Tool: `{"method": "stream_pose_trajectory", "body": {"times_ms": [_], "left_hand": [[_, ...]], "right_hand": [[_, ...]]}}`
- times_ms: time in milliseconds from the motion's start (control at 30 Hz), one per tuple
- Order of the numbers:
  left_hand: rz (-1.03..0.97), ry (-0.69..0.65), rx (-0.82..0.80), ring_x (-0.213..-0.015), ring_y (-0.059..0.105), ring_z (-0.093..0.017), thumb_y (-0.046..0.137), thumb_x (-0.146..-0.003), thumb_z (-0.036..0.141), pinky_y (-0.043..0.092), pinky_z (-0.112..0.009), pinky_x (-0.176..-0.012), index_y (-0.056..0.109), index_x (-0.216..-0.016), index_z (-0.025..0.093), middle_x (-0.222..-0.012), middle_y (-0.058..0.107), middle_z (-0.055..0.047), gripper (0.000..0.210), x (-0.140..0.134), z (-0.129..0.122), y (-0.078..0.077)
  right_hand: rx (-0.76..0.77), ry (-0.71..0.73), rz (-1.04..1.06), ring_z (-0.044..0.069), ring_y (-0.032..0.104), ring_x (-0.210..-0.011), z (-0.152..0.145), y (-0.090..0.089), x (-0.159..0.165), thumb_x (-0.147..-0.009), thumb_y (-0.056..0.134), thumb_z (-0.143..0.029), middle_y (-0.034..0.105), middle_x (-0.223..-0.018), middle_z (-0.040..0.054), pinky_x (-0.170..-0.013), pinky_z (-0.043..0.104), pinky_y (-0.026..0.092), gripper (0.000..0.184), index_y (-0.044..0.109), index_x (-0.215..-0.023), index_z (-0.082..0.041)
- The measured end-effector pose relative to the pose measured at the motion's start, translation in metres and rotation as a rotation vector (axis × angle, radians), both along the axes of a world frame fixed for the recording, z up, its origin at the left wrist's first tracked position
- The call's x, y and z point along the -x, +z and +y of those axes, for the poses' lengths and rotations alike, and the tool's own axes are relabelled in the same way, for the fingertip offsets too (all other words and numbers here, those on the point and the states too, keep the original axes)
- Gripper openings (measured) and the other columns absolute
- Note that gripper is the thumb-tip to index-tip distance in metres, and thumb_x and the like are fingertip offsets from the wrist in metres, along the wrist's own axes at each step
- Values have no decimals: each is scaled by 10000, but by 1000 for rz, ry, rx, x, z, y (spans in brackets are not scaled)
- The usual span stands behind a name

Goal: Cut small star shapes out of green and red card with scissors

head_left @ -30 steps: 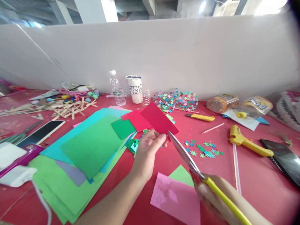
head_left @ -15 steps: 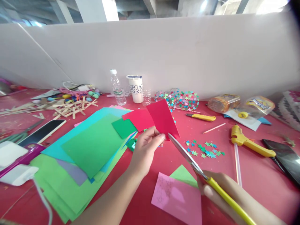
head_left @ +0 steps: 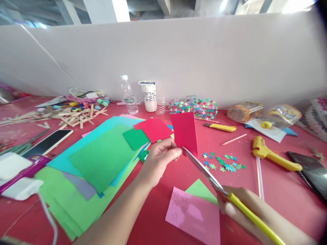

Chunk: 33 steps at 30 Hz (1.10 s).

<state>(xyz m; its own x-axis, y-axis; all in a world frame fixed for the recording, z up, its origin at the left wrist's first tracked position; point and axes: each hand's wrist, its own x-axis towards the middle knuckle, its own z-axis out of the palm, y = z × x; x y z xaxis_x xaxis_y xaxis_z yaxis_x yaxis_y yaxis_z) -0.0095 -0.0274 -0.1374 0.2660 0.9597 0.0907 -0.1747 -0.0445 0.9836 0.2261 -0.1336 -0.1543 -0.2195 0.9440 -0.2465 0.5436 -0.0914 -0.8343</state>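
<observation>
The red paper [head_left: 184, 133] has its lower left corner hidden behind the fingers [head_left: 171, 152] of the left hand [head_left: 159, 160]. The scissors [head_left: 204, 172] run off at five o'clock: their yellow handle [head_left: 251, 221] leaves the frame's bottom edge, and the right hand [head_left: 238, 211] around it is cut off there too. At three o'clock the black phone [head_left: 310, 173] is clipped by the edge. The print on the white cup [head_left: 148, 96] at twelve o'clock is too small to read. Pencilled stars on the pink sheet [head_left: 195, 217] are faint.
</observation>
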Motion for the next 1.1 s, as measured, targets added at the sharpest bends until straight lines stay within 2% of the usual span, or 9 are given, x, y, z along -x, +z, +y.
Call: {"method": "stream_pose_trajectory", "body": {"times_ms": [100, 333, 500, 600, 700, 833, 933, 1100], "left_hand": [[-40, -29, 14, -628, 473, -115, 630, -770, 212, 329, -276, -629, 628, -639, 187, -620, 549, 29, 134, 0, 1, 0], [-21, -19, 19, -635, 475, -123, 635, -762, 219, 335, -276, -633, 626, -638, 186, -628, 553, 21, 129, 0, 1, 0], [42, -13, -9, -628, 448, -132, 638, -767, 249, 332, -278, -627, 621, -644, 189, -628, 531, 19, 139, 1, 1, 1], [69, -12, -15, -623, 439, -133, 636, -767, 258, 322, -277, -614, 619, -647, 189, -626, 524, 19, 139, 1, 1, 1], [81, -25, -22, -620, 435, -129, 632, -778, 260, 311, -272, -605, 623, -657, 187, -628, 525, 20, 141, 2, 1, 1], [73, -45, -28, -624, 434, -123, 633, -794, 253, 309, -265, -606, 635, -677, 184, -633, 531, 22, 136, 3, 2, 0], [64, -53, -27, -628, 440, -121, 637, -793, 251, 316, -263, -611, 640, -683, 180, -639, 541, 20, 131, 4, 3, -1], [55, -37, -21, -632, 472, -127, 647, -771, 238, 343, -269, -623, 646, -671, 177, -636, 559, 13, 117, 3, 3, -1]], "right_hand": [[22, 16, 3, 129, 446, -567, -1, 5, 1, -828, 420, -855, 612, -757, 13, -434, 222, 347, 679, 608, -767, -205], [38, 26, -10, 133, 450, -570, 0, 10, 2, -814, 405, -873, 610, -745, 7, -441, 225, 360, 689, 590, -745, -213], [17, 61, 10, 182, 552, -681, 2, 11, -2, -846, 458, -821, 653, -779, 25, -586, 254, 459, 639, 626, -777, -208], [85, 92, 12, 131, 453, -575, 5, 16, 0, -833, 421, -849, 564, -704, -9, -463, 217, 371, 661, 560, -735, -211], [120, 43, 17, 111, 381, -497, 8, 21, 5, -715, 397, -947, 469, -615, -41, -377, 212, 270, 717, 458, -661, -235], [69, -26, 7, 161, 473, -559, 7, 21, 10, -647, 402, -986, 501, -618, -16, -432, 246, 357, 772, 545, -649, -227], [68, -66, 13, 156, 456, -557, 5, 18, 11, -664, 420, -971, 525, -613, -12, -468, 261, 378, 772, 599, -665, -220], [144, -30, 59, 121, 422, -515, 7, 15, 9, -675, 431, -961, 506, -623, -26, -391, 221, 306, 736, 492, -651, -228]]}}
